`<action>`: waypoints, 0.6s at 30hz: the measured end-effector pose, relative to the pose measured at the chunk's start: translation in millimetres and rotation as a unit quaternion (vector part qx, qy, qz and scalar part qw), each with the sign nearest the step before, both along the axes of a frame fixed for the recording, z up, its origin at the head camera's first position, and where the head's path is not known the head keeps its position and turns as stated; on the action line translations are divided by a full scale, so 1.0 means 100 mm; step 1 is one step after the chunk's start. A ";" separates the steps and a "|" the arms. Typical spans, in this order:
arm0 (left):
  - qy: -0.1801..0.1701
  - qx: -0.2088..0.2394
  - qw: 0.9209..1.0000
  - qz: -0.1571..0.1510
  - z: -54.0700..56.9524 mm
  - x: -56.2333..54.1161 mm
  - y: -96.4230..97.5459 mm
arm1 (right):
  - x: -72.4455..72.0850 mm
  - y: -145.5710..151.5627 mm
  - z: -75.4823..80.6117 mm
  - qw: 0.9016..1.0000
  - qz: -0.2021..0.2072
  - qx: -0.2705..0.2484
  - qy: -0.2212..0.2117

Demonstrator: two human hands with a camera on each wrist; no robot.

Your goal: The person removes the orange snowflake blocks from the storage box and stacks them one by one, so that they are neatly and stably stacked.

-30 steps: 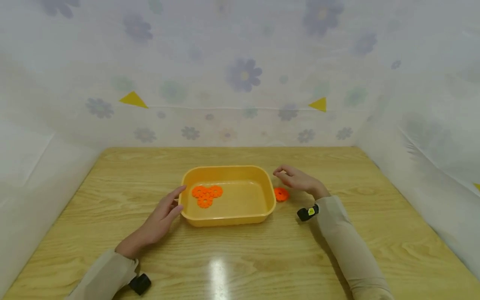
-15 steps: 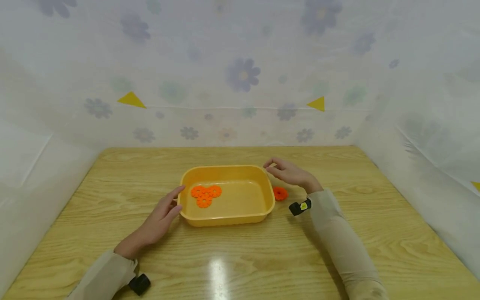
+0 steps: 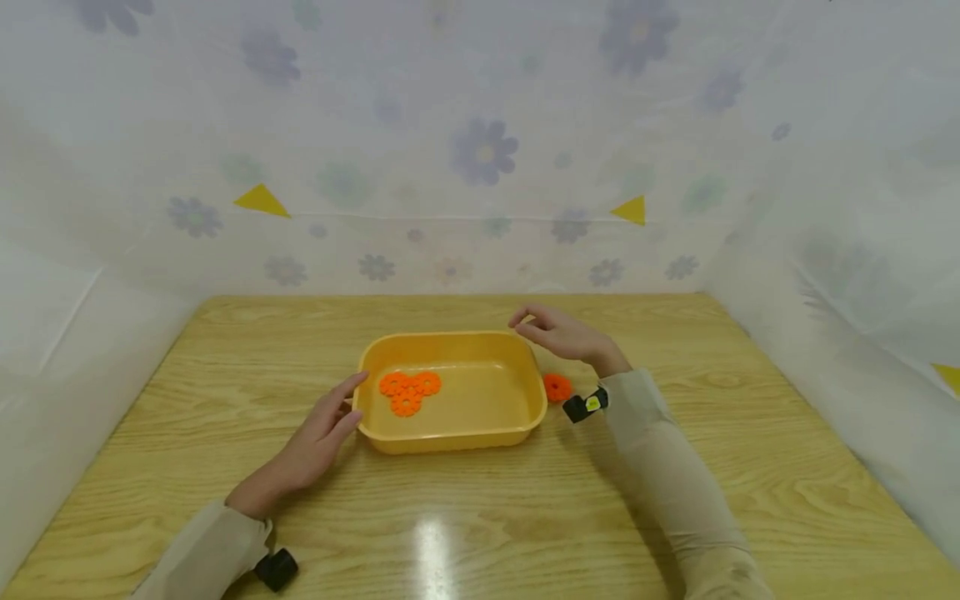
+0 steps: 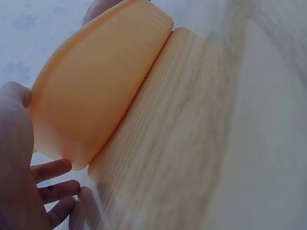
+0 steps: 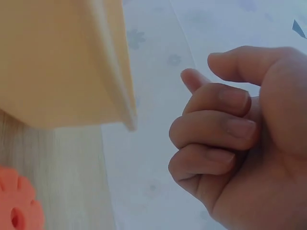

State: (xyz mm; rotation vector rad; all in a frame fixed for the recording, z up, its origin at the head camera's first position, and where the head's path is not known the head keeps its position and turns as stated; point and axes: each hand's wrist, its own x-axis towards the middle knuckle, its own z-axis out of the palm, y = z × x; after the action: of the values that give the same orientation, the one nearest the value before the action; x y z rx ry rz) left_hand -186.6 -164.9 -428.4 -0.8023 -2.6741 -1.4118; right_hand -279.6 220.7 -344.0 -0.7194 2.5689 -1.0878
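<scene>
In the head view, a yellow plastic basin stands on the table. On its floor at the left lies a cluster of orange notched discs, joined or overlapping. Another orange notched disc lies outside, against the basin's right wall. My left hand touches the basin's left end with thumb and fingers fairly straight. My right hand hovers over the far right corner, holding nothing visible. The right wrist view shows its thumb and index apart, with the other fingers bent toward the palm.
A wood-grain table carries everything. A white flowered curtain encloses the back and sides, with two yellow triangles on its back. Black wrist cameras sit at both cuffs.
My right hand has moved left and away from me, from beside the single orange disc to the basin's far right corner. The left hand, basin and discs stay put.
</scene>
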 end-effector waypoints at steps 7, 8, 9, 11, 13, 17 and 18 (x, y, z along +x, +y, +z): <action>0.000 0.005 1.000 -0.003 0.00 0.00 0.00 | -0.02 -0.14 0.08 0.999 0.004 0.012 0.029; 0.000 0.006 1.000 -0.004 0.00 0.00 0.00 | -0.03 -0.16 0.09 0.999 0.005 0.016 0.032; 0.000 0.006 1.000 -0.004 -0.01 -0.01 0.00 | -0.03 -0.17 0.10 0.999 0.006 0.019 0.034; 0.000 0.005 1.000 -0.003 -0.01 -0.01 0.00 | -0.04 -0.20 0.10 0.999 0.007 0.030 0.035; 0.002 0.006 1.000 -0.004 -0.01 -0.01 0.00 | -0.05 -0.22 0.11 0.999 0.008 0.037 0.033; 0.006 0.006 1.000 -0.003 -0.01 -0.02 0.00 | -0.07 -0.27 0.12 0.999 0.013 0.042 0.029; 0.008 0.007 1.000 -0.004 -0.01 -0.02 0.00 | -0.07 -0.27 0.12 0.999 0.016 0.043 0.029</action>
State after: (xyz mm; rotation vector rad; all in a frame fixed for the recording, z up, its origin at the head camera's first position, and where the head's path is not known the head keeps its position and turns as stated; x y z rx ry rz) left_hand -189.0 -165.1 -429.8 -0.8201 -2.6490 -1.4182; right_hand -287.0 193.4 -331.6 -0.7795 2.6257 -0.9547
